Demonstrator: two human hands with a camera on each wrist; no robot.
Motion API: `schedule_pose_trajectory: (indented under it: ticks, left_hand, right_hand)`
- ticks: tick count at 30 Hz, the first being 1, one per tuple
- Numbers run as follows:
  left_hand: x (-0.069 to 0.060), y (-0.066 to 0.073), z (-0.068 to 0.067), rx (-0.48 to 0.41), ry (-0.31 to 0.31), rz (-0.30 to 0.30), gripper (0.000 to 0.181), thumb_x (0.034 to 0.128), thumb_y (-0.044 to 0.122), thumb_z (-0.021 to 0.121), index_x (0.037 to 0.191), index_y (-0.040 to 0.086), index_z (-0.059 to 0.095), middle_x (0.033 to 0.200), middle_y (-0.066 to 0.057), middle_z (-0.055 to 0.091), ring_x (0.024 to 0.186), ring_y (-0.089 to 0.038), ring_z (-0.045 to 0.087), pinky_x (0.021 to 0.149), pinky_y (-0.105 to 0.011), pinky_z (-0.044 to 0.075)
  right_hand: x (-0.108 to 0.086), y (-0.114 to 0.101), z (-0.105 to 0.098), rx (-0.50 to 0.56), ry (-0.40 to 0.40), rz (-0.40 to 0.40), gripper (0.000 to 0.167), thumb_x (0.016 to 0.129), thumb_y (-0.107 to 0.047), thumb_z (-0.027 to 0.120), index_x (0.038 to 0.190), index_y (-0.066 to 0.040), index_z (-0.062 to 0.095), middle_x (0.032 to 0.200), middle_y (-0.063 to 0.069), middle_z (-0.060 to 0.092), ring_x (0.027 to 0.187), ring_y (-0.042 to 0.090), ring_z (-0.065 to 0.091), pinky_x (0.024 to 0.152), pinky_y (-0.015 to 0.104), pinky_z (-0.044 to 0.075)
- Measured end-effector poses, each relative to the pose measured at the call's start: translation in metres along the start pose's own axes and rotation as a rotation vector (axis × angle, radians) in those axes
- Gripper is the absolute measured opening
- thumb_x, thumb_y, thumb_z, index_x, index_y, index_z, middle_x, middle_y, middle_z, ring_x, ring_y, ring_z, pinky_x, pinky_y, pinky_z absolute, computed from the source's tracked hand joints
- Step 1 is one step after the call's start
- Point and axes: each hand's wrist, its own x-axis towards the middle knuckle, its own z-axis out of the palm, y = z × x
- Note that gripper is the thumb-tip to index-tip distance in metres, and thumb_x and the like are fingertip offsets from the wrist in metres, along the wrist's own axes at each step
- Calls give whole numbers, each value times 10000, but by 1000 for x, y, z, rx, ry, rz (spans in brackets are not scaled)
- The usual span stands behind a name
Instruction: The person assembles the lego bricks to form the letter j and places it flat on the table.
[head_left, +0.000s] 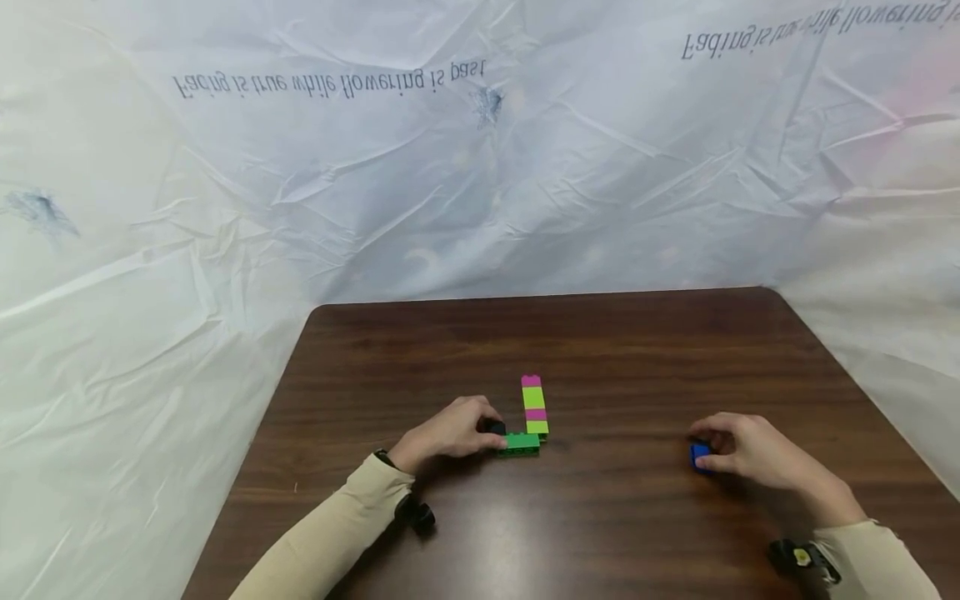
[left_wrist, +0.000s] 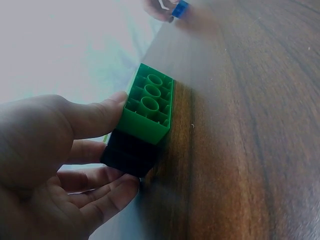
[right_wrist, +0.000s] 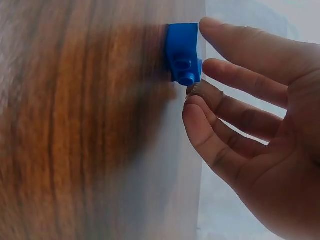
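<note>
My left hand [head_left: 456,427] grips a green toy building brick [head_left: 521,445] and a black brick [left_wrist: 129,152] beside it. In the left wrist view the thumb presses the green brick's side, and its hollow underside with round tubes faces the camera. Touching the green brick's far right end in the head view is a straight row of pink and lime bricks [head_left: 534,398], lying away from me on the table. Off to the right, my right hand [head_left: 757,454] pinches a small blue brick [head_left: 701,457] close to the tabletop. Two studs of the blue brick [right_wrist: 182,45] show in the right wrist view.
A dark brown wooden table [head_left: 615,350] with rounded far corners lies under both hands. White plastic sheeting [head_left: 450,192] with printed script hangs behind it and along both sides. Bare tabletop separates the two hands.
</note>
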Motion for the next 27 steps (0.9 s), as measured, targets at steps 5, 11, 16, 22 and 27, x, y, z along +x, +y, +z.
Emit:
schedule_pose_trajectory:
  ticks: [5, 11, 16, 22, 27]
  left_hand:
    - [0, -1, -1, -12, -2, -3, 431, 893, 420, 695, 1189, 107, 698, 1037, 8, 626, 844, -75, 539, 713, -217, 455]
    - [0, -1, -1, -20, -3, -10, 440, 889, 428, 697, 1190, 107, 697, 1041, 15, 623, 855, -70, 538, 729, -215, 460]
    - [0, -1, -1, -22, -10, -18, 438, 893, 426, 693, 1197, 111, 695, 1053, 15, 624, 866, -73, 544, 733, -215, 461]
    - [0, -1, -2, -34, -15, -15, 438, 890, 421, 697, 1194, 106, 696, 1047, 16, 624, 854, -68, 538, 725, -215, 460]
    - [0, -1, -1, -28, -15, -17, 442, 889, 428, 695, 1197, 110, 695, 1054, 19, 627, 866, -64, 541, 737, -214, 463]
  right_hand:
    - [2, 0, 1, 23, -30, 0, 423, 773, -366, 811, 1092, -112, 702, 907, -82, 660, 758, -13, 566, 629, 221, 484]
    - [2, -1, 3, 26, -52, 43, 374, 774, -351, 813, 1049, -118, 714, 877, -87, 666, 746, -33, 567, 629, 216, 490]
    - [4, -1, 3, -9, -27, 91, 375, 744, -399, 825, 999, -144, 720, 845, -100, 667, 738, -15, 582, 625, 222, 483]
    - [7, -1, 1, -21, -36, 123, 376, 743, -412, 821, 1005, -156, 735, 828, -108, 661, 725, -20, 570, 612, 226, 471]
    - [13, -1, 0, -42, -36, 62, 372, 761, -332, 823, 1049, -112, 737, 920, -45, 698, 762, 20, 611, 627, 222, 492]
